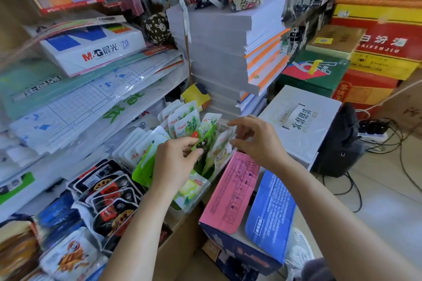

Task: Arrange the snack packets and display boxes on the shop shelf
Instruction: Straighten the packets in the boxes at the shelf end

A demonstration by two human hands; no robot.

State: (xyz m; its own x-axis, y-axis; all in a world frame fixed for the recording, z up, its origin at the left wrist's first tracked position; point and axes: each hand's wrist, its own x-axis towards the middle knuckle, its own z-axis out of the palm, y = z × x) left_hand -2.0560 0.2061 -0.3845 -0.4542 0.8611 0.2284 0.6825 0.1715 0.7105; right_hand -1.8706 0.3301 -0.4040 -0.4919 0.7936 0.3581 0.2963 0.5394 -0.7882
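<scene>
Many black packets (107, 191) far left, filed upright. Left hand (175, 162) pinching green packet (205, 141), probably slotting it upright into shelf row beside white packets (180, 121). Right hand (258, 141) loose-fingered, gripping nothing, at row's end, likely steadying; contact unclear. Pink flap (228, 189) crowding from right.

Snack packets (186, 125) in green and white were glossy plastic film, crinkled and catching light. The black packets (107, 189) had the same shine, and the tray (198, 194) round the green ones looked like clear hard plastic. Pink carton flap (228, 189) and blue carton flap (269, 214) were matt printed cardboard, white carton (303, 125) was smooth card with a slight sheen, and book stack (219, 52) showed matt paper edges. Grid sheets (75, 102) sat in shiny clear plastic sleeves, backpack (342, 141) was dull black cloth, floor (388, 207) was smooth glossy tile.
</scene>
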